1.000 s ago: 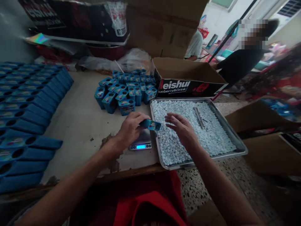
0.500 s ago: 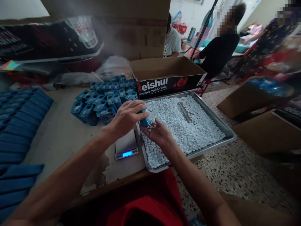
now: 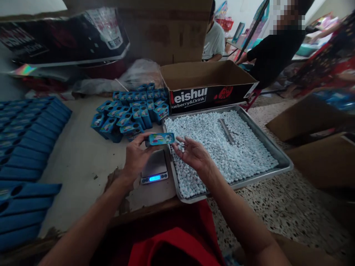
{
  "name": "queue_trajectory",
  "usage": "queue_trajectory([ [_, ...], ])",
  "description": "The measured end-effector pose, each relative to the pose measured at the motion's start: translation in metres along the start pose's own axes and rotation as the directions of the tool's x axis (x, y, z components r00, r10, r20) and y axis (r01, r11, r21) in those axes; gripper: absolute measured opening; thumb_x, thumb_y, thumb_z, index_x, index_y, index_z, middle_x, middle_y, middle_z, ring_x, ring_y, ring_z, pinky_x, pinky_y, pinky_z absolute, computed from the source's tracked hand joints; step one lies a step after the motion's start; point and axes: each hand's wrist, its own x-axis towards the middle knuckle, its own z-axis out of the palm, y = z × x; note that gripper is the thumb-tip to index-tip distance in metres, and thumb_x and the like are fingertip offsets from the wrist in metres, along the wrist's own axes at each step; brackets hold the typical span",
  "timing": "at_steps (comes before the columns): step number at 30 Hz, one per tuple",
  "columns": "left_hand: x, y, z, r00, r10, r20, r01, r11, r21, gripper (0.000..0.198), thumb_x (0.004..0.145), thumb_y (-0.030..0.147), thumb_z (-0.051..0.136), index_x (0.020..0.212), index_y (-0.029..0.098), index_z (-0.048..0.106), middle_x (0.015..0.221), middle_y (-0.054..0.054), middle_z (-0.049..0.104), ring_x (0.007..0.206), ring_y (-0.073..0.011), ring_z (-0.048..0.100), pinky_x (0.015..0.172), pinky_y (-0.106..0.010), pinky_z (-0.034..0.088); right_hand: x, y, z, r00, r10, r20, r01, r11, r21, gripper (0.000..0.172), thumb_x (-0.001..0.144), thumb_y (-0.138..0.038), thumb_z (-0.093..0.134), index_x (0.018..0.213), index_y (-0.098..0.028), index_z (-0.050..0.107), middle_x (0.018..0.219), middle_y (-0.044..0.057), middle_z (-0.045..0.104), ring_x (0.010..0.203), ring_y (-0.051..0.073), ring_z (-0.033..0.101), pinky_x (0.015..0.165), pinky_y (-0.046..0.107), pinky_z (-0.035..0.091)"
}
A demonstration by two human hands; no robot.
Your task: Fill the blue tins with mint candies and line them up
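Observation:
My left hand (image 3: 138, 155) grips a small blue box (image 3: 161, 139) above the scale, its printed top with a round opening facing me. Beside the box's right end, my right hand (image 3: 195, 152) is palm up with fingers curled, cupping a few small white tablets (image 3: 181, 147). Beneath the right hand lies a metal tray (image 3: 285, 162) spread with a layer of the same tablets. A metal strip (image 3: 226, 131) rests on them. Below my left hand, a digital scale (image 3: 154, 166) with a lit blue display has nothing on its plate.
A cluster of blue boxes (image 3: 130, 127) stands behind the scale, and rows of them (image 3: 30, 136) fill the table's left side. An open carton (image 3: 213, 96) is behind the tray. More cartons (image 3: 321, 162) stand at right. Several people (image 3: 280, 48) are in the background.
My left hand has turned the box from tipped over my right palm to top up, moving it slightly left. The right hand still holds a few tablets. The view has shifted a little.

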Motion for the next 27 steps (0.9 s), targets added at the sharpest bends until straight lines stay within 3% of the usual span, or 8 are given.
queue_trajectory([
  [4,-0.038,-0.01,-0.027,0.954,-0.297,0.042,0.298,0.927,-0.229,0.056,0.07,0.041,0.094,0.116,0.019,0.071,0.111,-0.007,0.08,0.107,-0.0279,0.075,0.102,-0.042,0.06,-0.007,-0.012,-0.007,0.995,-0.085,0.042,0.093,0.962,-0.256,0.011,0.093,-0.008,0.067,0.102,-0.013,0.072,0.089,0.006,0.074,0.077,0.012,0.07,0.07,0.018,0.061],
  [6,-0.052,-0.011,-0.035,0.925,-0.372,0.084,0.381,0.899,-0.215,0.051,0.072,0.04,0.094,0.113,0.02,0.072,0.108,-0.005,0.08,0.105,-0.0279,0.076,0.101,-0.043,0.06,-0.013,-0.026,-0.011,0.96,-0.251,0.126,0.28,0.82,-0.5,0.015,0.092,-0.019,0.075,0.107,-0.016,0.076,0.092,0.005,0.076,0.081,0.013,0.07,0.078,0.023,0.06],
  [9,-0.061,-0.012,-0.042,0.909,-0.392,0.145,0.412,0.898,-0.153,0.045,0.077,0.043,0.091,0.113,0.024,0.072,0.108,-0.003,0.081,0.103,-0.0278,0.077,0.097,-0.044,0.063,-0.025,-0.051,-0.02,0.849,-0.402,0.344,0.472,0.281,-0.836,0.026,0.09,-0.039,0.08,0.11,-0.024,0.08,0.114,0.006,0.078,0.11,0.023,0.07,0.101,0.039,0.054],
  [12,-0.063,-0.016,-0.052,0.949,-0.299,0.102,0.314,0.924,-0.216,0.06,0.071,0.043,0.096,0.12,0.023,0.07,0.123,-0.008,0.078,0.115,-0.0286,0.075,0.102,-0.046,0.062,-0.039,-0.063,-0.033,0.762,-0.437,0.478,0.386,-0.285,-0.877,0.027,0.09,-0.045,0.078,0.108,-0.025,0.082,0.121,0.009,0.076,0.113,0.029,0.067,0.1,0.046,0.05],
  [17,-0.072,-0.017,-0.086,0.956,-0.292,-0.029,0.281,0.94,-0.193,0.062,0.076,0.037,0.092,0.13,0.021,0.069,0.12,-0.011,0.078,0.115,-0.0254,0.073,0.107,-0.043,0.06,-0.049,-0.037,-0.05,0.862,-0.215,0.459,0.195,-0.696,-0.691,0.029,0.093,-0.038,0.071,0.117,-0.024,0.079,0.108,0.011,0.077,0.089,0.028,0.067,0.079,0.041,0.048],
  [22,-0.084,-0.015,-0.11,0.905,-0.38,-0.191,0.354,0.922,-0.156,0.038,0.084,0.038,0.085,0.116,0.02,0.075,0.109,-0.008,0.078,0.099,-0.0212,0.075,0.093,-0.034,0.063,-0.033,-0.02,-0.045,0.893,-0.131,0.43,0.173,-0.782,-0.599,0.026,0.085,-0.022,0.066,0.11,-0.019,0.074,0.106,0.011,0.074,0.085,0.025,0.066,0.073,0.035,0.045],
  [25,-0.086,-0.015,-0.118,0.913,-0.351,-0.208,0.33,0.935,-0.129,0.033,0.084,0.035,0.085,0.111,0.019,0.076,0.106,-0.007,0.079,0.096,-0.0199,0.075,0.092,-0.032,0.063,-0.026,-0.039,-0.042,0.906,-0.174,0.386,0.199,-0.629,-0.751,0.015,0.081,-0.027,0.07,0.095,-0.02,0.073,0.086,0.004,0.072,0.07,0.018,0.062,0.067,0.032,0.044],
  [27,-0.086,-0.015,-0.122,0.917,-0.329,-0.226,0.314,0.944,-0.1,0.03,0.084,0.033,0.085,0.109,0.019,0.076,0.102,-0.005,0.079,0.093,-0.0185,0.075,0.091,-0.031,0.063,-0.025,-0.051,-0.041,0.916,-0.227,0.331,0.208,-0.439,-0.874,0.018,0.078,-0.032,0.076,0.091,-0.02,0.071,0.078,0.001,0.069,0.063,0.016,0.059,0.061,0.03,0.043],
])
